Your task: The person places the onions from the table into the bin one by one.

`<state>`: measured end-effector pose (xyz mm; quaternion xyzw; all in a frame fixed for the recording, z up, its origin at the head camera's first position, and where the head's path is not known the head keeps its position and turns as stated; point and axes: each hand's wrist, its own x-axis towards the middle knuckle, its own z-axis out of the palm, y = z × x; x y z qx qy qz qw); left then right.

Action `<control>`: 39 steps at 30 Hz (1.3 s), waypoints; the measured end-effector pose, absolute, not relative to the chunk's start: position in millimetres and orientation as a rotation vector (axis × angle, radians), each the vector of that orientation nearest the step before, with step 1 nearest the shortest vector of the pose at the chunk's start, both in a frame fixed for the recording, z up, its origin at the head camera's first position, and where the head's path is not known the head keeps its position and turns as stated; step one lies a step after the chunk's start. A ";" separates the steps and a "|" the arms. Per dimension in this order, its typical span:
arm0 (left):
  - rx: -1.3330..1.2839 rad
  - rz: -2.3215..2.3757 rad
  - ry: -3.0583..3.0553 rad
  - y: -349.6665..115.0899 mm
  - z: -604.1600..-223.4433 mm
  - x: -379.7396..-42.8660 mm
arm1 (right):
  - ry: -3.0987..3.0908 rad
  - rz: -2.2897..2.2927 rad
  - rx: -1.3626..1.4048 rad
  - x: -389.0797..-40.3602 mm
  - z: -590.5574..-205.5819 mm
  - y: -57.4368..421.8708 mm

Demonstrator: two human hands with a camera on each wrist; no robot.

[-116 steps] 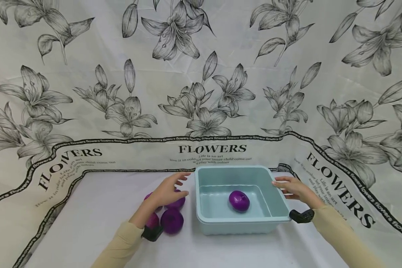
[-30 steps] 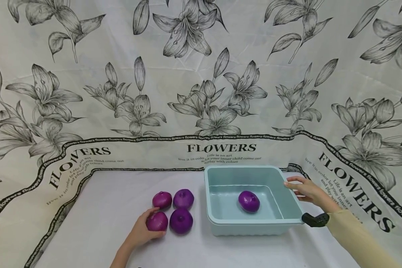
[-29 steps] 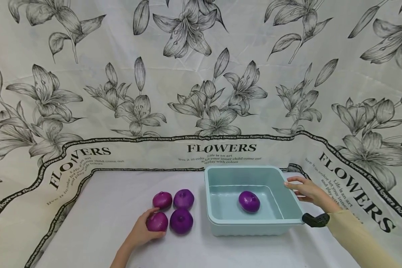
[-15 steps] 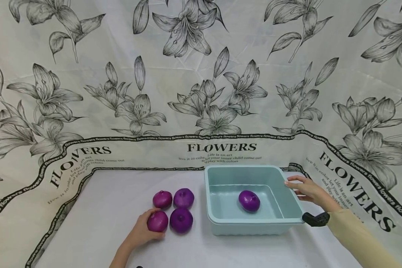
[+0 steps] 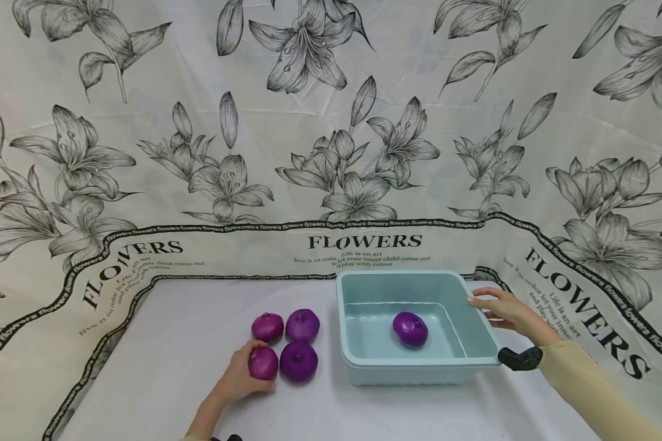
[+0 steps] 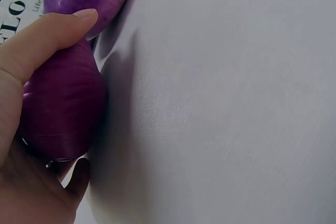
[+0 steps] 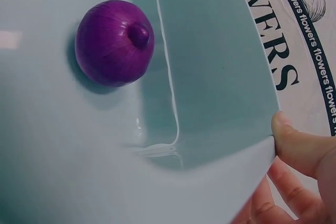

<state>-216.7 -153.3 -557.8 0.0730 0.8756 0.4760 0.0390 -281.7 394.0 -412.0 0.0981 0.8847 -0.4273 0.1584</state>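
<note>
Your left grip (image 5: 244, 375) wraps the near-left onion (image 5: 263, 364); your right grip (image 5: 512, 312) pinches the tub's rim (image 5: 419, 362), probably steadying it.

Five onions (image 5: 299, 362), one tub (image 5: 410, 375)

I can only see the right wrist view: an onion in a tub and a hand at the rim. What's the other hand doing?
Observer: The left hand grips another onion, with the thumb on one side and fingers on the other.
Visitor: Oh, so are there any more besides that one?
Observer: Yes, three more onions sit close by, making a two-by-two group with the held one.
Visitor: And where is that group from the tub?
Observer: It is to the left of the tub, with a gap between them.
</note>
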 end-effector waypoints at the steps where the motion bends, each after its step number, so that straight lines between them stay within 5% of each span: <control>1: 0.218 1.461 2.688 -152.6 -558.5 -216.9 | 2.532 -1.218 0.280 -282.1 -412.0 393.9; 39: 0.057 1.563 2.745 -146.7 -553.9 -196.2 | 2.517 -1.219 0.236 -278.8 -417.9 399.4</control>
